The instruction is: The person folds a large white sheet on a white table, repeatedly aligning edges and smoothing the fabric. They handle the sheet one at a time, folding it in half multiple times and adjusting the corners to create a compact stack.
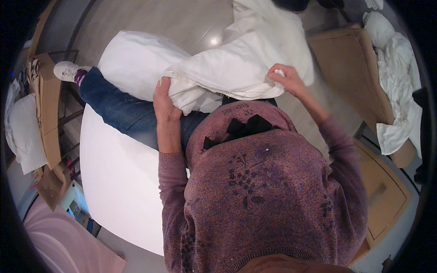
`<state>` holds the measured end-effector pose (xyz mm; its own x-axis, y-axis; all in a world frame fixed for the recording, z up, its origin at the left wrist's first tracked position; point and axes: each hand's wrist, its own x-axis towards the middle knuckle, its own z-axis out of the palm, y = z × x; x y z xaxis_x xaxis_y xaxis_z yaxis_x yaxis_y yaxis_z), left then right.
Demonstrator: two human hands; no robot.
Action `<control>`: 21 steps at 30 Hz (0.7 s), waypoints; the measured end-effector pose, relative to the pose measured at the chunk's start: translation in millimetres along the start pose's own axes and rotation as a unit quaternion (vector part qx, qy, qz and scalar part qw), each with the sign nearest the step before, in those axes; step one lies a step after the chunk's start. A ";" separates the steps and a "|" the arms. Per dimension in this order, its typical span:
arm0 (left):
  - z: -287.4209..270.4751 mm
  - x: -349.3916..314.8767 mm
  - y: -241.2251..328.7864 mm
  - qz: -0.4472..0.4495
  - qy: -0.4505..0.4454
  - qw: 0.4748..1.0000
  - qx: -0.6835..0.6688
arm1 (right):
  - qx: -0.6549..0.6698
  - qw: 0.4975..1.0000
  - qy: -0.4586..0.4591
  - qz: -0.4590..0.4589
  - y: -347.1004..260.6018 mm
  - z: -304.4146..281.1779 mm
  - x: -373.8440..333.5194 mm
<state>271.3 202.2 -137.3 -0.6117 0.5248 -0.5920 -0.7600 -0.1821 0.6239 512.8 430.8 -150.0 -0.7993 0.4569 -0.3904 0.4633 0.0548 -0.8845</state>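
Both hands on white cloth [236,68], which lies in front of the body at waist level and spreads away from the person toward the top of view. Right hand [287,79]: fingers curled shut in a fist, gripping the cloth's near edge, small tuft of white showing between them. Left hand [166,102]: closed on a bunched part of the cloth near its left end, thumb side up; fingers mostly hidden behind hand and fabric, so exact curl is hard to tell. Hands well apart, edge of cloth running between them.

White bulky bundle [136,59] just left of the cloth, beyond the leg; looks pillow-like, can't tell if it's part of the same piece. Jeans leg [123,109] stretched out to the left, white shoe [66,71] at the end, large white surface [118,182] beside it on the near side. Purple patterned sweater [273,182], black bow [250,127] at the waist. Right side: brown padded piece [346,68], more white fabric [396,68] heaped beside it. Left side: cardboard [49,109], white pillow [28,132].
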 end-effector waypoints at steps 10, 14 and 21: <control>27.0 -89.4 122.0 0.239 0.074 0.943 0.220 | 0.262 0.952 0.072 -0.142 -136.6 -67.7 -8.3; 53.5 -149.4 171.3 0.313 0.173 0.930 0.087 | 0.320 0.917 0.012 -0.238 -190.6 -45.2 17.9; 1.1 -215.1 164.1 0.666 0.269 0.600 0.352 | 0.356 0.889 -0.122 -0.260 -230.3 15.5 65.8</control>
<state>278.4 60.4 93.0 -0.7000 -0.0745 0.7102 0.6472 0.3541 0.6751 347.6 434.4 24.0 -0.9340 0.3233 0.1522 -0.2839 -0.4128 -0.8655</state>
